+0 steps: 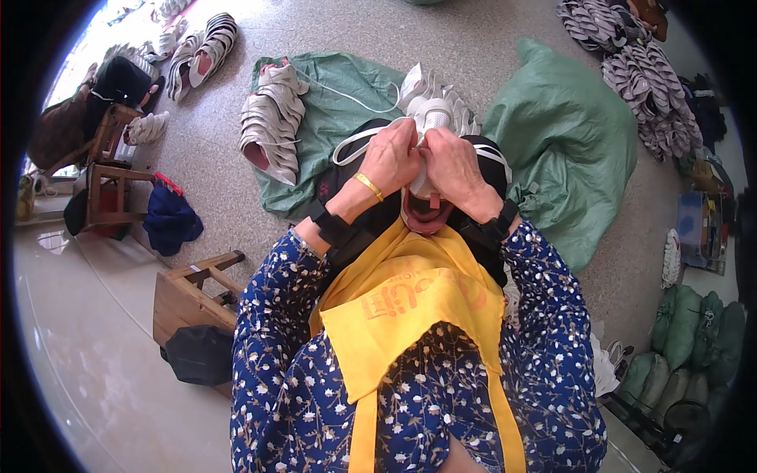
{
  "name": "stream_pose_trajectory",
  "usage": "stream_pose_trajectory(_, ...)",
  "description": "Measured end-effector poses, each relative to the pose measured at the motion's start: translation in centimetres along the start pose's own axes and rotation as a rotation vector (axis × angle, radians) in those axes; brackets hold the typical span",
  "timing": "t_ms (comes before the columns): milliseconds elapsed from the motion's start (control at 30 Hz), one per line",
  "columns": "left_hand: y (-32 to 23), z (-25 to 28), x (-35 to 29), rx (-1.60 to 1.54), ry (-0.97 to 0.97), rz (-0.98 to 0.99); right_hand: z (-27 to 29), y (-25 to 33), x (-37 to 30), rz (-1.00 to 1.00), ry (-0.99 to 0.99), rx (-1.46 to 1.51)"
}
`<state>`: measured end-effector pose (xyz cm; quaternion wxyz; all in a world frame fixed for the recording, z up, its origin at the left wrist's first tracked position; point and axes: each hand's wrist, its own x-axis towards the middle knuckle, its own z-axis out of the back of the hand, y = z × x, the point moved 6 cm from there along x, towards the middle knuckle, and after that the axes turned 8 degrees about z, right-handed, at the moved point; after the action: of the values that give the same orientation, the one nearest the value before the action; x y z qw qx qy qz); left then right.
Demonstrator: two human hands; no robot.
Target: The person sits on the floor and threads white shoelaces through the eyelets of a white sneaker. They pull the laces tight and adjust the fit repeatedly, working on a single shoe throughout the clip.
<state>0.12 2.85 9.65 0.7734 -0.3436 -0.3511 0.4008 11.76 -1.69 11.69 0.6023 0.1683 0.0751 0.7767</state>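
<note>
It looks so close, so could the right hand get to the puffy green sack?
Probably yes: the green sack is close by the right hand, with little but black cloth between, though that hand looks busy at the white shoe.

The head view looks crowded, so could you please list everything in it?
White shoe: one, white, between the hands
Shoe row: one, white, on the flat sack
Flat sack: one, green, left of hands
Bulging sack: one, green, right of hands
Shoe stacks: several, whitish, upper left and right
Green bundles: several, green, lower right
Wooden stools: two or more, brown, left
Cloth: one, dark blue, by a stool
Other person: one, dark clothing, upper left
Floor: one, grey and pale, throughout
Apron: one, yellow, lower centre
Shirt: one, floral blue, lower centre
Wristbands: two, black, one per wrist
Bracelet: one, gold-coloured, left wrist
Left hand: one, closed on white shoe
Right hand: one, closed on white shoe
</note>
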Motion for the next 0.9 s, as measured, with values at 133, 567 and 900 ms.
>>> stream_pose_trajectory(133, 0.3, 0.2, -0.4, 0.025, -0.056, 0.046, 5.4, 0.5, -0.9, 0.107, -0.075, 0.066)
stream_pose_trajectory(567, -0.7, 0.4, -0.3, 0.047, 0.007, 0.100, 15.3, 2.4, -3.3, -0.223, 0.026, 0.959)
stream_pose_trajectory(900, -0.6, 0.2, 0.0, -0.085, 0.108, 0.214, 13.8, -2.0, 1.8, -0.014, -0.179, 0.863)
